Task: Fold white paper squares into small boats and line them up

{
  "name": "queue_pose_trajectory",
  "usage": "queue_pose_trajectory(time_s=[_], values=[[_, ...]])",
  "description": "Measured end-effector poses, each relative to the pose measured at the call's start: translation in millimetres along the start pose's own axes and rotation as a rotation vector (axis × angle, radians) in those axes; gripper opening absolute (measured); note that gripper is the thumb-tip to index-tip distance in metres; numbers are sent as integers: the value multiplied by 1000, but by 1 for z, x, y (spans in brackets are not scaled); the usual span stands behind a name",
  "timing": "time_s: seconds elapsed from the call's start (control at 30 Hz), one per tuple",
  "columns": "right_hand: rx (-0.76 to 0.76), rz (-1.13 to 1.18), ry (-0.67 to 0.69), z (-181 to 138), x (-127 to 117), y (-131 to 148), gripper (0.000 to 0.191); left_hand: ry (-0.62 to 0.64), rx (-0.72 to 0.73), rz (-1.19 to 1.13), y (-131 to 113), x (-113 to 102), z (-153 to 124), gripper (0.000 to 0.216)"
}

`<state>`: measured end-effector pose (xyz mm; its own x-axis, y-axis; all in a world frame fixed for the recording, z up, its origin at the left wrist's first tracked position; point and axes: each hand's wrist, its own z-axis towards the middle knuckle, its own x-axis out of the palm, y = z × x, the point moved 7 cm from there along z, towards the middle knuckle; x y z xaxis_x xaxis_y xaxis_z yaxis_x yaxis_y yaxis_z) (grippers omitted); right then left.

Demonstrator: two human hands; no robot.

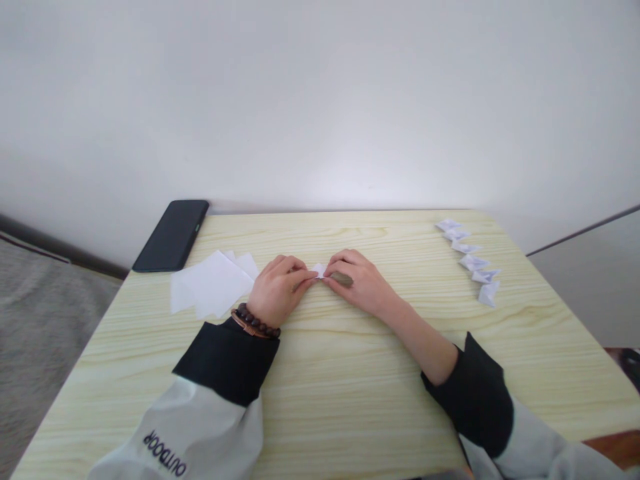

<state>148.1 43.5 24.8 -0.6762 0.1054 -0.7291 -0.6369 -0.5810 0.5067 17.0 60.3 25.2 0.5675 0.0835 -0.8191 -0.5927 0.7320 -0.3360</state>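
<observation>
Between my two hands, near the middle of the table, is a small folded white paper. The thumb and fingers of my left hand pinch its left side. My right hand pinches the right side in the same way, so the fingertips nearly meet. Most of the paper is covered by the fingers, and only a small peak shows. Just left of my left hand lie several loose white paper sheets, overlapping one another. Over on the right, several folded paper boats stand in a slanting row.
A dark tablet or large phone lies at the table's back left corner. The wooden-patterned table backs onto a white wall. Something brown shows at the lower right edge.
</observation>
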Motion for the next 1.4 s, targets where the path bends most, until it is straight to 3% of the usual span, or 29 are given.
queue_pose_trajectory(time_s=[0.3,0.57,1.03,1.4], values=[[103,75,14,0,3,-10,22,56,-58,-22,3,2,1,23],[115,29,45,1,7,-11,23,71,-105,-2,4,6,0,31],[223,11,7,1,7,-16,20,118,-157,-74,11,10,-1,28],[259,3,1,3,8,-17,16,123,-305,-5,11,9,0,25]])
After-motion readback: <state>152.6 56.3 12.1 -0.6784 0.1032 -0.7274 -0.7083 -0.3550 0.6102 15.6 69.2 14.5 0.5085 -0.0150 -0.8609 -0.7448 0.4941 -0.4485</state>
